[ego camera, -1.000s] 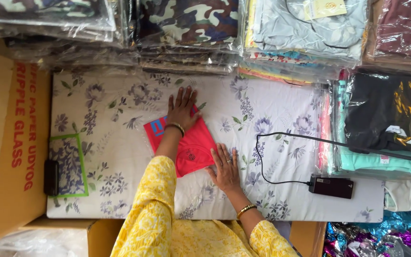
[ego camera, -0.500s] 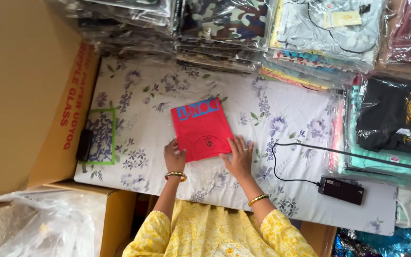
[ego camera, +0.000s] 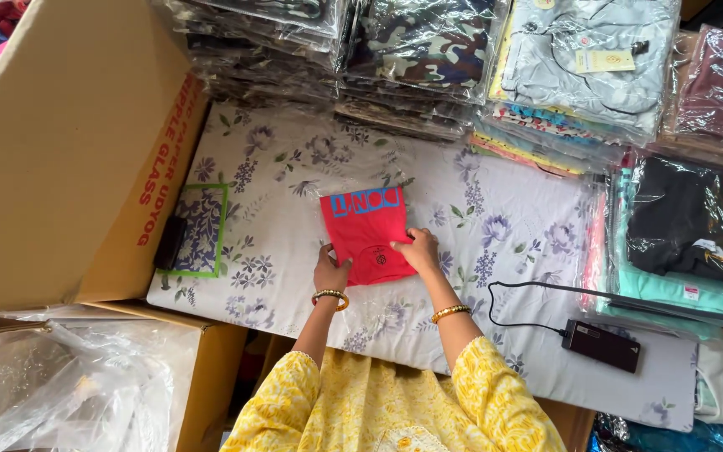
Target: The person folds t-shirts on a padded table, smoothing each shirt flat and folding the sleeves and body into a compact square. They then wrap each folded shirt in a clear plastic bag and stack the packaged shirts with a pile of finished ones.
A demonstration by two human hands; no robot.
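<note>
Left hand: you are pinching the near left edge of the folded red T-shirt.
Right hand: you are gripping its near right edge, fingers curled.
Surface: floral sheet.

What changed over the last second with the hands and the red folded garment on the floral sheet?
Both hands, left hand and right hand, pulled back from pressing flat on the red folded garment to gripping its near edge. The black adapter with its cable and the green-edged pouch stayed put.
</note>
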